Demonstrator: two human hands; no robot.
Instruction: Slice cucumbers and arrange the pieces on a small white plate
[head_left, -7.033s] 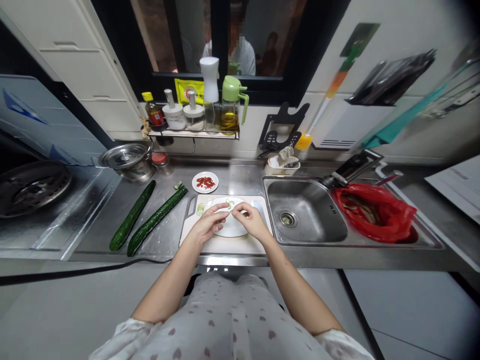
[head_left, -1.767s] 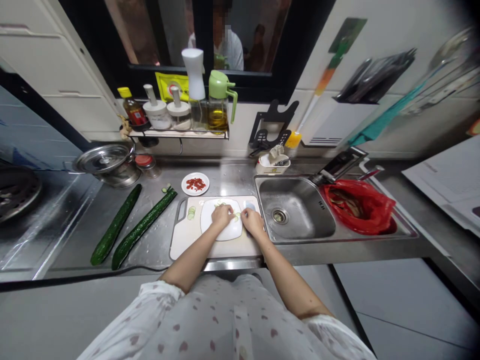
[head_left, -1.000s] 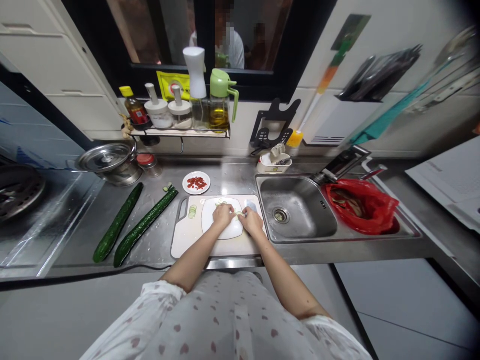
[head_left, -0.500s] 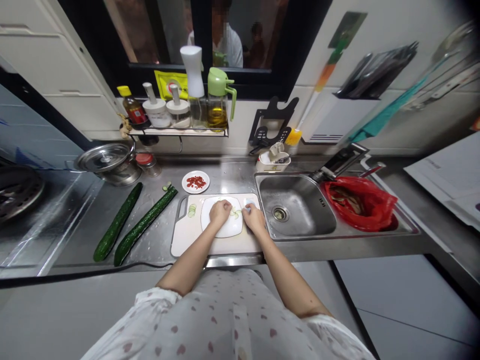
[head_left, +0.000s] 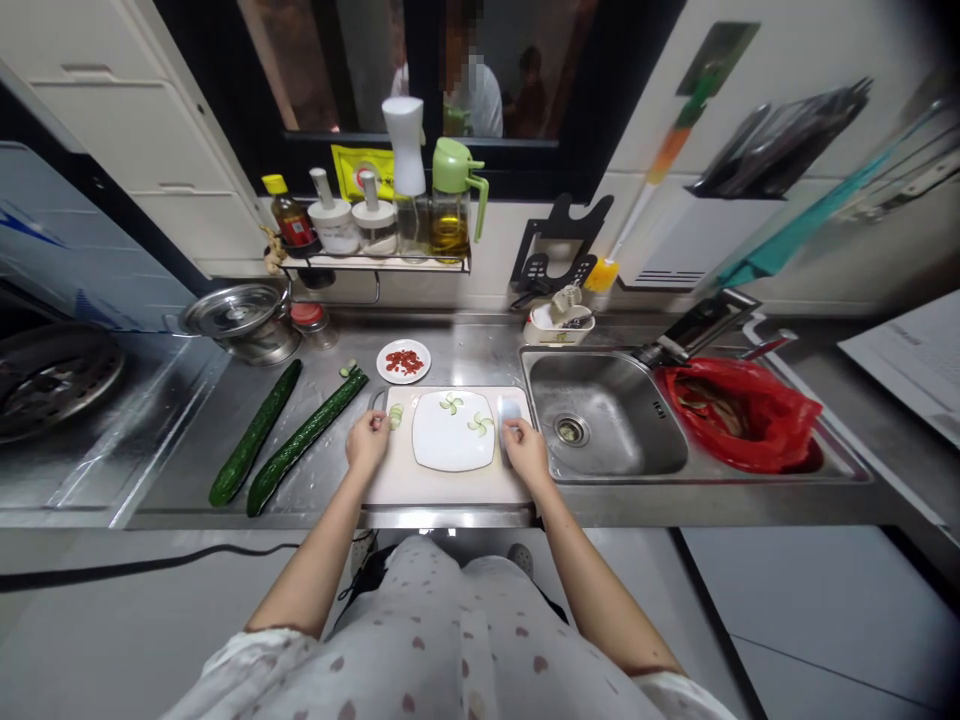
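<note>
"Where the counter [head_left: 172, 450] carries the cutting board [head_left: 450, 488], what sits on top?"

"White plate [head_left: 453, 442], resting flat on the board."

"Hands?"

"Left hand [head_left: 367, 441]: over the board's left edge. Right hand [head_left: 528, 450]: just beside the plate's right edge. Both: fingers curled; grip cannot be told."

"Smallest parts?"

"Cucumber slices [head_left: 451, 403]: two fans on the plate; one loose stack [head_left: 396, 413] on the board, near the left hand."

A plate [head_left: 450, 450] lies on the cutting board [head_left: 399, 482], bearing two clusters of cucumber slices [head_left: 480, 426]; loose slices [head_left: 396, 412] sit left of it (same board), two cucumbers [head_left: 257, 433] farther left on the counter [head_left: 480, 350], a dish [head_left: 384, 362] behind the board and the sink [head_left: 619, 430] to its right
</note>
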